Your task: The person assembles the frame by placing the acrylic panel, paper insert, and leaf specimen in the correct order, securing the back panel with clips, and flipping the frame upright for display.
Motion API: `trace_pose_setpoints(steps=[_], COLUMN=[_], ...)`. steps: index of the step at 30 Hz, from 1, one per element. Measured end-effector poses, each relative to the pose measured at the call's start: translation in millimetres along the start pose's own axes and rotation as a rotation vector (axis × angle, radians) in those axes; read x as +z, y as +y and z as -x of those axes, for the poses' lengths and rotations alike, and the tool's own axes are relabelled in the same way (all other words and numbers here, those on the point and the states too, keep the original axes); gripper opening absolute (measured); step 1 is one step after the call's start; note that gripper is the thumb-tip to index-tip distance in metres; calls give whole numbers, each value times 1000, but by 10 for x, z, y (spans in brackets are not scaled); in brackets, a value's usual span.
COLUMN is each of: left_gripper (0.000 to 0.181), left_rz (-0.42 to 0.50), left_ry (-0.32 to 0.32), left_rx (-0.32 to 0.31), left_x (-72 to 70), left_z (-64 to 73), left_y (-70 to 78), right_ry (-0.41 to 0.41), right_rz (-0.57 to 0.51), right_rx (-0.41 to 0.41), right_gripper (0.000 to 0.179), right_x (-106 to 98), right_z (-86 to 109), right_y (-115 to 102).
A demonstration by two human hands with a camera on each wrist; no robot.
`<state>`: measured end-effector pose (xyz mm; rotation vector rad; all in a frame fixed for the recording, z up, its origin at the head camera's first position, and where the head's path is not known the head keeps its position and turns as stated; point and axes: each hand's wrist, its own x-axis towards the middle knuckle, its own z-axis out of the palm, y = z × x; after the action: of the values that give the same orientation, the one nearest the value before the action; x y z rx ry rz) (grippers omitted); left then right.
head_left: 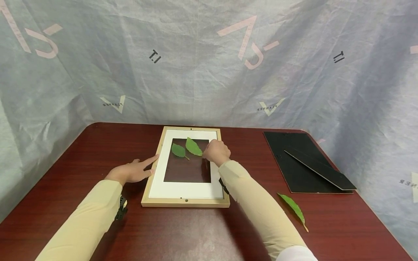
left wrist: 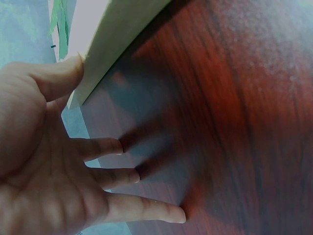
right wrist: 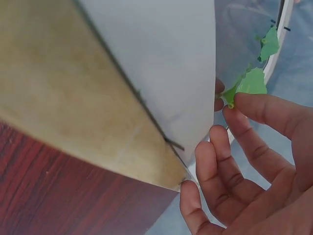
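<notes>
A light wooden picture frame [head_left: 185,203] lies on the table with a white mat [head_left: 189,190] inside it, around a see-through window. Within that window a dark green leaf [head_left: 178,150] sits at the left, its stem pointing down to the right. Beside it is a brighter green leaf [head_left: 193,146], whose stem end my right hand [head_left: 217,151] pinches between thumb and index finger [right wrist: 266,110]. My left hand [head_left: 132,171] touches the frame's left edge, its fingers spread; in the left wrist view the thumb [left wrist: 63,78] rests against the frame's side.
Farther right lies a black backing board [head_left: 287,145] with its hinged stand flap [head_left: 321,168] raised at an angle. A long green leaf [head_left: 294,207] rests on the red-brown table [head_left: 261,174] near my right forearm. A grey printed cloth [head_left: 196,72] hangs behind the table.
</notes>
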<state>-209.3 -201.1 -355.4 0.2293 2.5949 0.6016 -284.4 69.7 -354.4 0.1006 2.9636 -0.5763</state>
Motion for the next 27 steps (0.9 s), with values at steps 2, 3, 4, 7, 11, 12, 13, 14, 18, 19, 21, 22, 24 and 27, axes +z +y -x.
trace_pose_setpoints(steps=[2,3,4,7,11,12,13,14,18,19,21,22,24,27], left_gripper=[67,67,67,67,67,67,67,67,67,67,68,68,67,67], left_rz=[-2,-2,0,1,7,10,12,13,14,13,11,10,13,9], left_ry=[1,1,0,1,2,0,-1,-1,-6,-6,-8,-8,-10,-10], left_rx=[1,2,0,3,0,-2,-4,-5,-7,-7,-6,-6,-8,-4], left_x=[1,1,2,6,9,10,8,8,7,7,8,9,9,4], left_z=[1,2,1,2,8,7,8,7,2,1,-4,-6,-4,-5], left_y=[3,3,3,7,17,19,21,22,20,20,17,17,21,18], right_ry=[-7,-9,-11,-17,-22,-24,-25,-25,-24,-24,-28,-31,-37,-52], right_rz=[5,8,10,17,21,22,23,25,26,26,18,13,-3,-39], right_rx=[-3,-4,-5,-6,-12,-16,-20,-23,-33,-34,-34,-34,-39,-59], right_gripper=[16,16,15,17,19,18,18,16,11,9,8,8,10,12], right_x=[-4,-6,-7,-6,-1,0,-1,-2,-5,-6,-14,-19,-35,-76], right_z=[5,7,8,6,0,2,5,8,24,25,29,33,40,59], right_y=[2,4,4,6,15,15,16,15,11,12,16,18,27,50])
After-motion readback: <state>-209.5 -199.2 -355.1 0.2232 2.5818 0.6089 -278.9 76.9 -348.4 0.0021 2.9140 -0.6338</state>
